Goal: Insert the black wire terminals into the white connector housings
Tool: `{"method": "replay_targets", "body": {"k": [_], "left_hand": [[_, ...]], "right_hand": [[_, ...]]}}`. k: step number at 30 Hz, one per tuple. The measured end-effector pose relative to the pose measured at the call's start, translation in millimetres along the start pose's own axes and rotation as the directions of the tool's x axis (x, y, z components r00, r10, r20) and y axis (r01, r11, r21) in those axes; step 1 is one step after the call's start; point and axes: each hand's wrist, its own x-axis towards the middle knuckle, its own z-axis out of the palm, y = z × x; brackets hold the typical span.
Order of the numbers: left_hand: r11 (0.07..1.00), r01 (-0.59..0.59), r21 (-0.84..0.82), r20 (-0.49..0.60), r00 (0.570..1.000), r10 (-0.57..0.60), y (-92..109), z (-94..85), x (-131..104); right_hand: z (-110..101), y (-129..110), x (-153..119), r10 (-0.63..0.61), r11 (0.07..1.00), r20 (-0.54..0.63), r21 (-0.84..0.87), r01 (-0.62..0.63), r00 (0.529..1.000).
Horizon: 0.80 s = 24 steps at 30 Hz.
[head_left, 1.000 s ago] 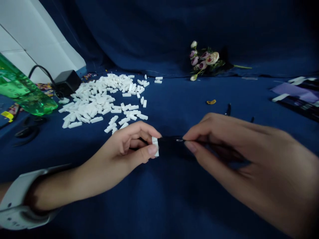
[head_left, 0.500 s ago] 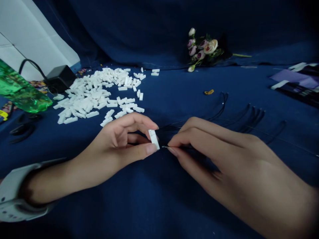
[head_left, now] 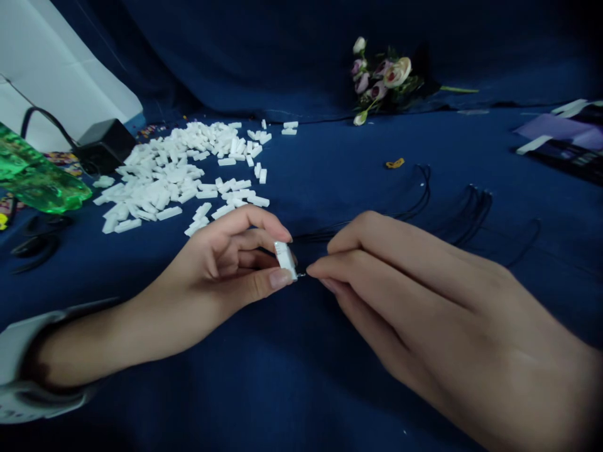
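Note:
A small white block [head_left: 284, 258] is pinched upright between the thumb and a finger of my left hand [head_left: 226, 270]. My right hand [head_left: 419, 301] pinches a thin black wire, whose small metal tip [head_left: 301, 275] sticks out from the fingertips. That tip is at the lower right edge of the block; whether it has entered the block cannot be made out. Most of the held wire is hidden by my right hand. Other black wires [head_left: 473, 216] lie on the dark blue cloth [head_left: 301, 389] behind my right hand.
Many white blocks [head_left: 174, 169] are heaped behind my left hand. A green bottle [head_left: 42, 176] and a black box [head_left: 106, 145] stand at the left. Artificial flowers [head_left: 384, 78], a yellow scrap [head_left: 394, 163] and a purple packet [head_left: 560, 132] lie farther back.
My right hand has moved left, bringing the wire tip up to the block's lower edge. The block is turned slightly in my left hand. The whole view has shifted a little.

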Motion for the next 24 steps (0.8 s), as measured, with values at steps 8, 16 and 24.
{"method": "replay_targets", "body": {"k": [8,16,24], "left_hand": [[1.0,0.001,0.018,0.012,1.0,-0.001,-0.9,0.0,-0.7],[1.0,0.018,0.025,-0.025,1.0,-0.017,0.6,1.6,0.5],[0.999,-0.015,0.03,-0.039,0.999,0.017,-1.7,1.5,0.9]], "right_hand": [[3.3,-0.3,-1.2,0.029,0.999,0.001,0.029,-0.029,1.0],[4.0,2.7,-1.7,-0.006,1.0,-0.009,0.01,0.006,1.0],[4.0,6.0,0.2,-0.099,0.995,-0.055,-0.032,0.097,0.994]]}}
